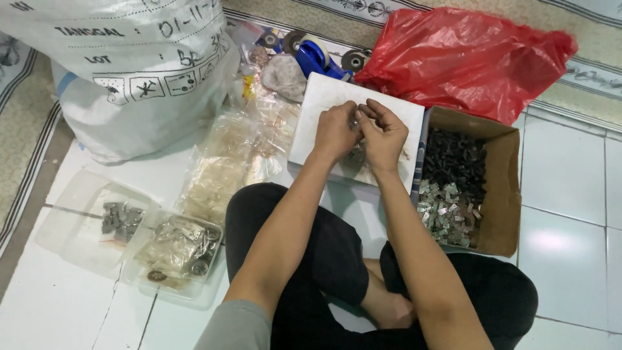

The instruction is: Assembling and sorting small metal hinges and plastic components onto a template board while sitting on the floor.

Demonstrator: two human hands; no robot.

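- Standing right by them: person cross-legged on the tile floor [570, 194], both hands up over a white slab-like box [317, 110]. The left hand [335, 131] and right hand [383, 135] are pinched together fingertip to fingertip on some tiny piece [358, 116]. It's so small I honestly can't tell what it is, looks like a little metal bit.
- Fingers are narrow on both hands, curled in tight around that piece, no gap between the two hands.
- Biggest risk imo: a part that small, held only by the tips, could pop out. Just under the fingers there's a small heap of similar bits [355, 159] on the white box, so a dropped one would vanish into it.
- To the right of the fingers, the cardboard box [502, 194] has dark parts [455, 159] and shiny metal clips [447, 207] packed side by side. A flick that way mixes the lots.
- Left of and below the fingers, the clear plastic bags [223, 175] and clear trays [84, 220] sit loose; an elbow swing might scatter them.
- The red plastic bag [466, 55] and blue tape dispenser [314, 58] beyond the fingertips crowd the far edge, and the big white sack [123, 71] leans close too.
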